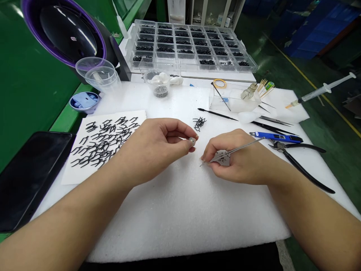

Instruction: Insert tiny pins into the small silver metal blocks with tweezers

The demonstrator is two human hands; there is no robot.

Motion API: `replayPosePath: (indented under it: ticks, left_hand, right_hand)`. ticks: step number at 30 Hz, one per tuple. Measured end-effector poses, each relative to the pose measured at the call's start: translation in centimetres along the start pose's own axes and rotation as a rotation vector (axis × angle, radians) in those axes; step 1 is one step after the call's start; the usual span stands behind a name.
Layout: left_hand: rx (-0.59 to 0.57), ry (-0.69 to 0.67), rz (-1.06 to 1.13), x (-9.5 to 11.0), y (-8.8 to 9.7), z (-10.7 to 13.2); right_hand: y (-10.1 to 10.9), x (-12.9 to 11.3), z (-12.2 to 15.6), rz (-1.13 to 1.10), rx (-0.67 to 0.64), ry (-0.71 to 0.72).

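Left hand (158,150): small shiny piece (192,141) pinched between thumb and fingers, held above the white work surface (186,222). Right hand (239,160): fine tweezers (246,145) gripped pen-fashion between closed fingers, tips pointed toward the left hand, apart from the piece. Beyond and between the hands: one heap of black bits (199,123). At left: forked black parts (105,150), spread on a white sheet (69,177). At right: black-handled cutters (306,173), laid beside a blue pen-like tool (278,137).

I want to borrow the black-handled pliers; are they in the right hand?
No, the right hand holds a slim silvery tool, while the pliers lie on the white surface.
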State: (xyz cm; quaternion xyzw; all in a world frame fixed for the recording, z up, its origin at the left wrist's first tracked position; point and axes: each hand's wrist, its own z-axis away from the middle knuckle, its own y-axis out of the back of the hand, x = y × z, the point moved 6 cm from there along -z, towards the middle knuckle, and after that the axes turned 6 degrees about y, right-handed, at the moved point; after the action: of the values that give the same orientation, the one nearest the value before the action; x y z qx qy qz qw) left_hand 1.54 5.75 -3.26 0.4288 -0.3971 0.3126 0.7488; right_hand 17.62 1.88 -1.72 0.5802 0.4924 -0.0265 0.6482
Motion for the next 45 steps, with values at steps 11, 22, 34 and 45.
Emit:
replayPosePath:
  ticks: [11, 22, 34, 45]
  left_hand:
    - [-0.008, 0.009, -0.012, -0.2, -0.1, -0.1]
    - [-0.062, 0.082, -0.178, -1.0, -0.3, -0.1]
    - [-0.145, 0.145, -0.213, -0.8, -1.7, 0.0]
    - [-0.142, 0.173, -0.193, -0.6, -1.8, 0.1]
  right_hand:
    - [-0.3, -0.1, -0.1, 0.028, 0.007, 0.008]
    - [1.0, -0.1, 0.3, -0.033, 0.088, 0.013]
    - [1.7, -0.2, 0.4, -0.011, 0.311, -0.061]
    - [1.3, -0.3, 0.2, 0.044, 0.277, -0.066]
